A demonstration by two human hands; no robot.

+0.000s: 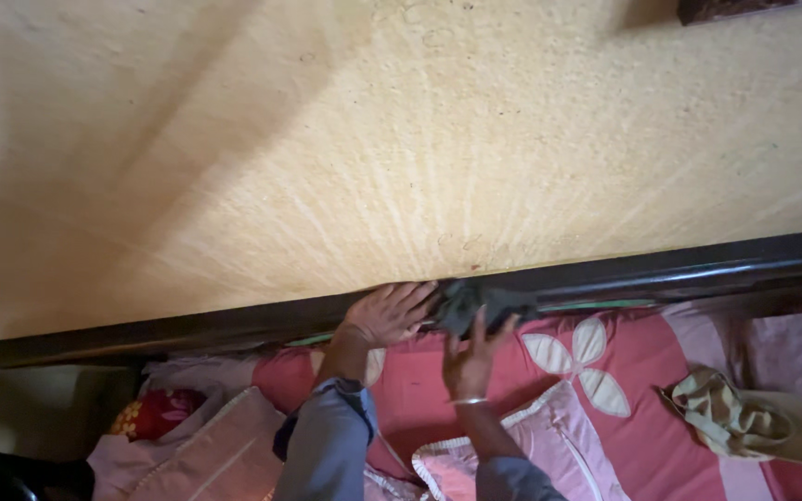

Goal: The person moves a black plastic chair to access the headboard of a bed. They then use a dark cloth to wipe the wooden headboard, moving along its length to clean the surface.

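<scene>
A rough yellow plastered wall [401, 130] fills most of the view, streaked with pale fanning marks and shaded at the upper left. Below it runs a dark wooden headboard rail [661, 274] (polished, catching light). Under that lies a red bedcover [647, 371] with white petal shapes, beside pink pillows [225, 455]

Dark grey crumpled cloth [475, 304] showing against dark brown wooden headboard rail [661, 271]. Red bedsheet [647, 371] carrying cream petal pattern. Pink piped pillows [549, 436] lying pale. Textured yellow wall [401, 139] glowing. Beige hat [782, 427] wearing patterned olive-cream band. Grey-blue sleeves [327, 445] showing.
</scene>
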